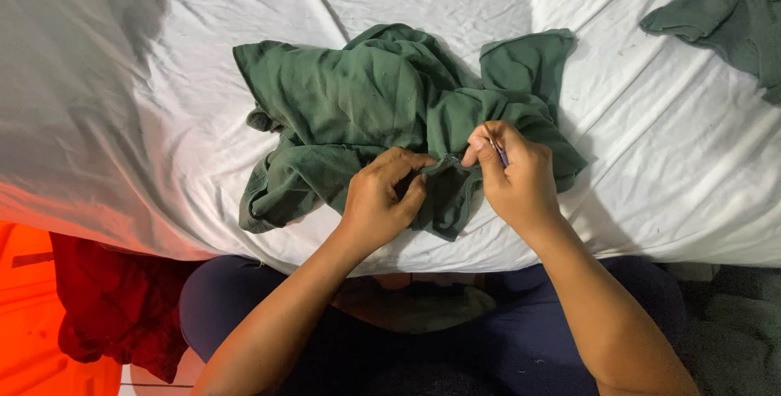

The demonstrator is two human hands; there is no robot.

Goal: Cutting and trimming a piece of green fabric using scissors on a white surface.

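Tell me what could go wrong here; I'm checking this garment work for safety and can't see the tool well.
1. The right hand pinches a thin metal-tipped tool right beside the left hand, which holds the same fold; a slip could prick the left fingers.
2. The crumpled dark green cotton garment is bunched up, so the tool might catch a layer underneath.
3. The white bedsheet beneath is wrinkled and soft, giving little support.

white sheet (pixel 667 168) | second green cloth (pixel 732 6) top right | red cloth (pixel 114 306) lower left
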